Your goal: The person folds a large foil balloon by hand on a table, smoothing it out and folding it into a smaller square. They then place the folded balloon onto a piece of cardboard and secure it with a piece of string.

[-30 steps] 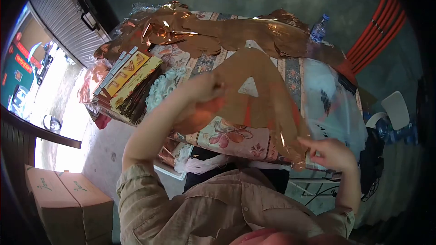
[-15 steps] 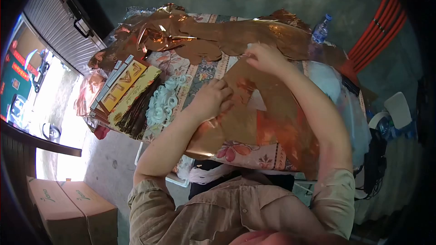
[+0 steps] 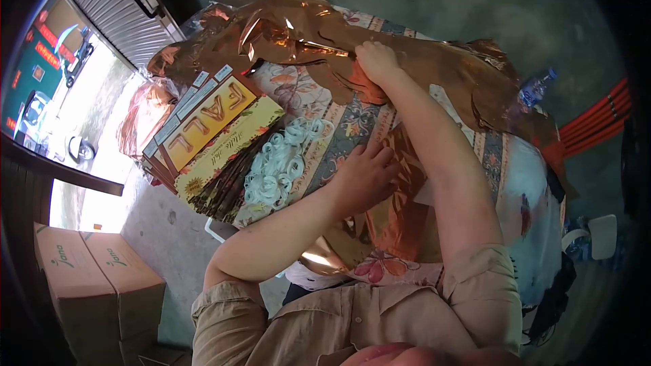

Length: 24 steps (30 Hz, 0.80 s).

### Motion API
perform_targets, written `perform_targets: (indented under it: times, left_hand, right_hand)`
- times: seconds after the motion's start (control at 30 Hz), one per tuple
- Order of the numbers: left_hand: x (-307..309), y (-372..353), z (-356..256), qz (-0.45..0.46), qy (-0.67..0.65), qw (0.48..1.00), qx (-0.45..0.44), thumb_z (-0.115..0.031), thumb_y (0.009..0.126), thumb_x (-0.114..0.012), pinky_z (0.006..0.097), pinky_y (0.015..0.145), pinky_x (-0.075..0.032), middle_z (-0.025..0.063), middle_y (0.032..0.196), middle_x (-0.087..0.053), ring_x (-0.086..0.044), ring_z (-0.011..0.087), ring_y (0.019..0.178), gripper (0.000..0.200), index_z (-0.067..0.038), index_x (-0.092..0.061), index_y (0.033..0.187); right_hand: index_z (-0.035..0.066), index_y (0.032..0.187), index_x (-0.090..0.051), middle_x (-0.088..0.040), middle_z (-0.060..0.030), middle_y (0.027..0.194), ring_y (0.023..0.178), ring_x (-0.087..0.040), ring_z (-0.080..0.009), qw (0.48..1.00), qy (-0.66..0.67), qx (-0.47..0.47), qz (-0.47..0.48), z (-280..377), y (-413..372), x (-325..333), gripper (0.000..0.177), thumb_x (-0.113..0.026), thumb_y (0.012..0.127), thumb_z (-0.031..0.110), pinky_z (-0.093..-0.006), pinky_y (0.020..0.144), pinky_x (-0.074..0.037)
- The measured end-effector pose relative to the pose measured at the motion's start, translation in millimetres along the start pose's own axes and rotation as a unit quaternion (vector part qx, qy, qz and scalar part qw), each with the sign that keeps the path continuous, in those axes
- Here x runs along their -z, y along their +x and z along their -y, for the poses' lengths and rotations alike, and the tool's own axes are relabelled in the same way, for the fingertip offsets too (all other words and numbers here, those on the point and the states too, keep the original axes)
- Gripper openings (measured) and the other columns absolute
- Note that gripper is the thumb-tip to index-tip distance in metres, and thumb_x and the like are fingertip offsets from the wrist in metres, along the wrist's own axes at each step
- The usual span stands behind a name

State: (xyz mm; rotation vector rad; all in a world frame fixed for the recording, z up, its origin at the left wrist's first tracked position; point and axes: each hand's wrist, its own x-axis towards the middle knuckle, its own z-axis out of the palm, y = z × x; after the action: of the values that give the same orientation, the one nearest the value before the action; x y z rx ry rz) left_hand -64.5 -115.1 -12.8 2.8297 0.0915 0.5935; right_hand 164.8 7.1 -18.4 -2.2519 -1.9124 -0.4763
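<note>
My right hand (image 3: 376,61) reaches to the back of the table, its fingers closed on the copper-coloured foil (image 3: 298,17) heaped there. A reddish fold of foil hangs just below it. My left hand (image 3: 368,179) lies nearer to me, palm down, fingers bent and a little apart, over the front copper foil sheet (image 3: 407,230). Left of that hand are a pile of pale, clear ribbon coils (image 3: 274,166) and a stack of printed cards or packets (image 3: 210,122), one marked "FALL". My right forearm covers part of the front foil.
A floral tablecloth (image 3: 352,122) shows between the foils. A water bottle (image 3: 536,88) stands at the back right, with clear plastic bags (image 3: 529,196) along the right edge. Cartons (image 3: 102,264) are on the floor at left, red pipes (image 3: 597,118) at right.
My right hand has moved from the front foil sheet to the foil at the back and closed on it. My left hand stays over the front foil, whose far part is now pulled down or folded.
</note>
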Motion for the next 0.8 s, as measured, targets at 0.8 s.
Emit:
perform_targets:
  times: [0.8]
  left_hand:
    - [2, 0, -2, 0.013, -0.010, 1.000, 0.009, -0.025, 0.074, -0.066, 0.0362, 0.081, -0.042, 0.0038, 0.099, -0.054, -0.050, 0.0225, 0.100, 0.026, -0.012, -0.060, 0.095]
  right_hand:
    - [0.002, 0.084, -0.069, -0.061, -0.0029, 0.064, 0.062, -0.056, -0.0101, 0.897, 0.406, -0.143, -0.099, -66, -17, 22, 0.036, -0.066, 0.084, 0.038, -0.0291, 0.055, -0.044]
